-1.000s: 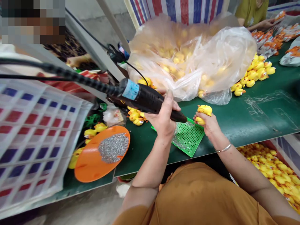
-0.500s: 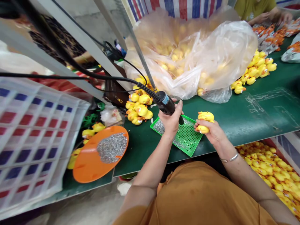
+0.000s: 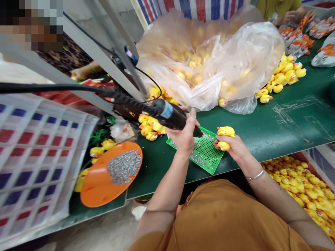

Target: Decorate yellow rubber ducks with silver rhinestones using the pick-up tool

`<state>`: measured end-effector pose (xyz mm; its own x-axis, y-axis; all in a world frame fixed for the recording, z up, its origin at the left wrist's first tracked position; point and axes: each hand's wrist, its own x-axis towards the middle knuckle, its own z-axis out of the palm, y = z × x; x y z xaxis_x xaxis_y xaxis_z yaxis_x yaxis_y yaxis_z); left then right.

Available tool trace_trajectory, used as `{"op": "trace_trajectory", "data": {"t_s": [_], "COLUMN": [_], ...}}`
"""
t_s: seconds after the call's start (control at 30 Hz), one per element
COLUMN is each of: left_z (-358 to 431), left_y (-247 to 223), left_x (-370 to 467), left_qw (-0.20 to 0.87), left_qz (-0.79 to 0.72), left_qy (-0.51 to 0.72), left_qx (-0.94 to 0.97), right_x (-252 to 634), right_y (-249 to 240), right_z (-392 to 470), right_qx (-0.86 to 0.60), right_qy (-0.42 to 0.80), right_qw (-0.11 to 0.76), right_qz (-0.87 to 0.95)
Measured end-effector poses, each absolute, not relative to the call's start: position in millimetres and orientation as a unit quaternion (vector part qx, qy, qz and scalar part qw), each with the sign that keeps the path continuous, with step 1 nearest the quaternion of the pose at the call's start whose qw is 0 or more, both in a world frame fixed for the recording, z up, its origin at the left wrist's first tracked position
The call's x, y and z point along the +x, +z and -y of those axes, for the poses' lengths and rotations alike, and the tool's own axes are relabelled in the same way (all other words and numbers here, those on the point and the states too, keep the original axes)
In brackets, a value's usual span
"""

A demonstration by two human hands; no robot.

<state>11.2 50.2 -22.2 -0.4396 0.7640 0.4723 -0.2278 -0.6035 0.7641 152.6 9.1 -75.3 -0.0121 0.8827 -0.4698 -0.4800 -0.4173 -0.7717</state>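
My left hand (image 3: pixel 184 134) is closed around a black corded electric screwdriver (image 3: pixel 171 116), which tilts down to the right. Its tip end is over a green perforated tray (image 3: pixel 209 153) where small silver screws (image 3: pixel 200 158) lie scattered. To the right, my right hand (image 3: pixel 237 148) grips a yellow toy duck (image 3: pixel 225 131) just past the tray's right edge. A second yellow rounded part shows below it between the fingers; I cannot tell whether the two are joined.
An orange dish (image 3: pixel 96 186) heaped with screws stands at left beside a white plastic crate (image 3: pixel 44 157). Behind the tray lies a large clear bag (image 3: pixel 206 83) of ducks. More ducks (image 3: pixel 284 78) are piled at right; a full bin (image 3: pixel 306 188) sits below the table. Co-workers' hands show at the far side.
The screwdriver has tipped from steep to more level, its cord end swinging left and toward me. My right hand still grips the duck, with hardly any movement.
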Motion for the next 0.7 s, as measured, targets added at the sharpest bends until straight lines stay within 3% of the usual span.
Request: {"op": "trace_trajectory", "data": {"t_s": [0.27,0.7], "left_z": [-21.7,-16.6], "left_y": [26.3,22.5], "left_x": [17.6,27.3], "left_qw": [0.334,0.366], "left_qz": [-0.209,-0.195], "left_qy": [0.824,0.802], "left_qx": [0.407,0.43], "right_x": [145.9,138.5], "right_y": [-67.3,-65.6], "right_z": [-15.0,-14.5], "right_qx": [-0.531,-0.532], "right_qy": [0.677,0.704], "right_qw": [0.455,0.412], "right_qz": [0.23,0.227]}}
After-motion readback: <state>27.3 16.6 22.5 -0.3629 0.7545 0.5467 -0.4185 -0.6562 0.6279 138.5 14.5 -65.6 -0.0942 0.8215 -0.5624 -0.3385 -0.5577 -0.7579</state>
